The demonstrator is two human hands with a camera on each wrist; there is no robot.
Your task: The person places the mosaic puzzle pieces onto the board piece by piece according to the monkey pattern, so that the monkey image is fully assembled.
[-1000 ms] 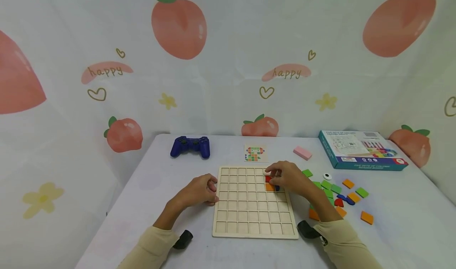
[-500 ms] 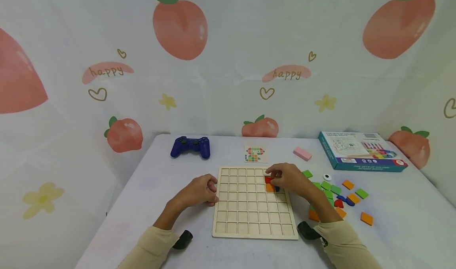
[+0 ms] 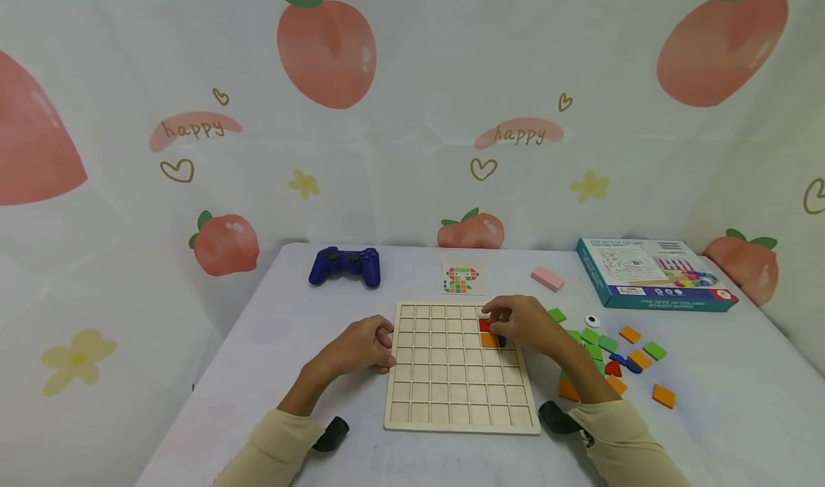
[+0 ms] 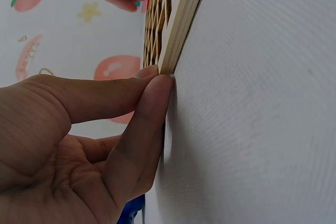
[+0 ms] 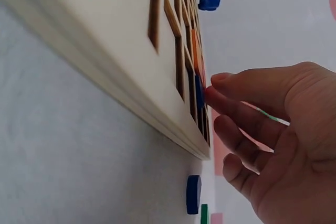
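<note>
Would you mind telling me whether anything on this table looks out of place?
Perhaps the blue game controller, back left: it seems unrelated to the grid board and loose tiles. I see no damage.

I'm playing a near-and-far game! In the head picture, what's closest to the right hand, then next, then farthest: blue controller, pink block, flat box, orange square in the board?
From the right hand:
1. Orange square: in the board, by the fingertips.
2. Pink block: just beyond the hand.
3. Flat box: back right.
4. Blue controller: back left.
</note>
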